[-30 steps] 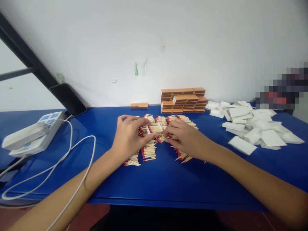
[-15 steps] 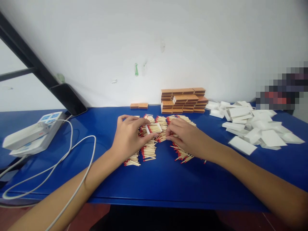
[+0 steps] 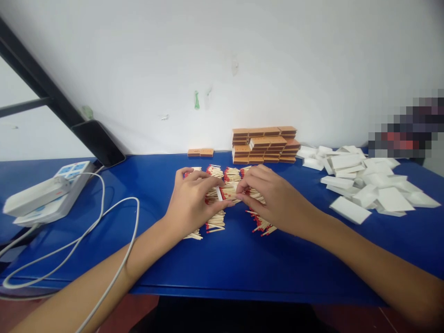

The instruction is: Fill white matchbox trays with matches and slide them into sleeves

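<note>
Thumb and fingers of my left hand (image 3: 189, 199) grip a small white matchbox tray (image 3: 219, 194) by its long sides, tilted above the blue table. Red-headed matches (image 3: 229, 190) lie in it. My right hand (image 3: 272, 192) is pinched closed at the tray's right end; what is between its fingertips, if anything, is too small to make out. Under and around both hands lie rows of loose matches (image 3: 215, 222), heads mostly to the left. A scattered heap of matches (image 3: 262, 224) is partly hidden below my right hand.
Brown matchboxes (image 3: 265, 143) are stacked against the wall, with two more matchboxes (image 3: 200, 152) to their left. White trays (image 3: 360, 175) are heaped at the right. A power strip (image 3: 55, 194) stands at the left, and a white cable (image 3: 133, 226) loops over my left forearm.
My left hand has shifted slightly right with the tray, and my right hand slightly left. The gap between my hands has narrowed, and the right fingertips are now at the tray's end.
</note>
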Available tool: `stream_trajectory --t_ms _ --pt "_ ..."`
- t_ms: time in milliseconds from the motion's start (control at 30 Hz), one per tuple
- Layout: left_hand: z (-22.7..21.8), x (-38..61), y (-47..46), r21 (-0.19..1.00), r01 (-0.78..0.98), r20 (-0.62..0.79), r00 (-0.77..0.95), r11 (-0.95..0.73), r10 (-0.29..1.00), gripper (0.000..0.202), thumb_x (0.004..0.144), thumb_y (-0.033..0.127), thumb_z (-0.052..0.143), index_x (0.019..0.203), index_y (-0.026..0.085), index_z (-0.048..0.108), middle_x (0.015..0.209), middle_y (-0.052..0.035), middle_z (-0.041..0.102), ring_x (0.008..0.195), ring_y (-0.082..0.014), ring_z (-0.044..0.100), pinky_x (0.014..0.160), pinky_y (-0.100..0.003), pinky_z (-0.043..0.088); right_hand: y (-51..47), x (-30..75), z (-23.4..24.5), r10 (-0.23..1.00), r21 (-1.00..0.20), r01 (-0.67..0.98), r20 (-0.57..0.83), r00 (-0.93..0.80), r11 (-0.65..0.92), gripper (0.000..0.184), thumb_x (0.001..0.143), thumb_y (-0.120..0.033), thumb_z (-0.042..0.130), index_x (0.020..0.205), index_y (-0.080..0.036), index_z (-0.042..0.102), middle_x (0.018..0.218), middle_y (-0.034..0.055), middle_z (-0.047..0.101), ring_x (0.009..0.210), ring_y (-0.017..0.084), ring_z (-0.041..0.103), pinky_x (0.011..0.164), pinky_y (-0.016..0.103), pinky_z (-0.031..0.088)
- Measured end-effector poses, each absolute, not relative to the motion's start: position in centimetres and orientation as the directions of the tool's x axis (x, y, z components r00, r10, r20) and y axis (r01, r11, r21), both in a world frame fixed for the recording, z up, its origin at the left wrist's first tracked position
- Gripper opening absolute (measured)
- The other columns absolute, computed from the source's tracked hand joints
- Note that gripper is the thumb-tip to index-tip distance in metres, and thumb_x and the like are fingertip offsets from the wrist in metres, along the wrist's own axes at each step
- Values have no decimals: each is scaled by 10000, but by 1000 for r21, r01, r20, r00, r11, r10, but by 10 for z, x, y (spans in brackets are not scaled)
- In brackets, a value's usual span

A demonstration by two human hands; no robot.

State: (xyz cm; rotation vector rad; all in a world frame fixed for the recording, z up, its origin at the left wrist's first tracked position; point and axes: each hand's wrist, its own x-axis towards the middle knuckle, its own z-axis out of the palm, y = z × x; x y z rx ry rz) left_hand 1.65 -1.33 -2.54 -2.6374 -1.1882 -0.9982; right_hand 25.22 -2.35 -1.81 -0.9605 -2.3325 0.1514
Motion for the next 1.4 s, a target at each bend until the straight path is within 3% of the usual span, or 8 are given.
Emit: stream_trajectory --t_ms 200,433,867,1133,1400 --pt "-24 19 -19 163 655 608 522 -738 598 419 801 536 865 1065 244 720 1038 -28 788 1051 -257 704 1082 -488 329 -27 246 -18 668 -305 614 518 -534 728 66 1012 -189 592 958 -208 625 938 68 648 909 250 556 811 404 461" --pt "-24 17 -15 212 646 627 485 -733 609 418 787 525 879 1041 232 724 1008 -16 785 1016 -239 716 1053 -460 348 -23 254 -17 645 -321 578 550 -531 750 86 1025 -275 614 979 -209 644 940 62 640 942 250 586 833 398 478" --pt "-21 16 -14 231 674 647 432 -702 628 423 772 542 882 1010 227 733 983 -22 791 969 -236 721 997 -446 381 -21 258 -14 663 -343 599 587 -465 723 85 1009 -215 621 927 -200 642 853 23 622 847 197 579 784 337 448" --pt "-16 11 -9 246 745 672 331 -621 663 384 790 533 873 994 238 737 988 -8 804 957 -245 731 938 -433 390 -7 264 -34 678 -280 622 391 -622 732 25 968 -178 669 951 -185 685 942 76 639 965 255 561 853 387 458" --pt "-17 14 -10 230 743 660 356 -629 662 384 787 527 878 980 229 731 998 2 806 952 -237 729 947 -434 388 -7 261 -40 676 -291 611 369 -638 736 118 944 -72 654 890 -177 646 914 66 624 945 242 560 823 363 446"
